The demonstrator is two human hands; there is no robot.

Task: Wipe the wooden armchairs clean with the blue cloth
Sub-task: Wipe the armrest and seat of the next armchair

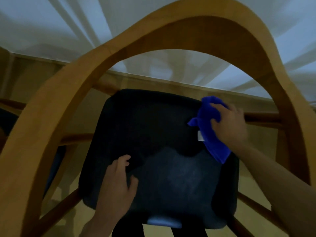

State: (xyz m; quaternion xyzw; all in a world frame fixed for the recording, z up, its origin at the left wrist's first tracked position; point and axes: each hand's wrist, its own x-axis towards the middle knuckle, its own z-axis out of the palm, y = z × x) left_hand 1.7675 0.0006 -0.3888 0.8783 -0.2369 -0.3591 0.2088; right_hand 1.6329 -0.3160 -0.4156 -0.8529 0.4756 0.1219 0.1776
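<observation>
Right hand [229,124] grips the blue cloth [210,132] on the seat's far corner; left hand [118,182] rests released, bracing the seat [153,127]. The wooden frame [51,106] likely comes next.

Bright blue cloth [212,132] against a dark navy seat cushion [153,134]; the armchair's curved frame [56,100] is honey-tan wood, the curtain [51,23] pale white.

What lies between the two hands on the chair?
Only bare dark seat cushion, in the head view, between the left hand and the right hand gripping the blue cloth.
</observation>
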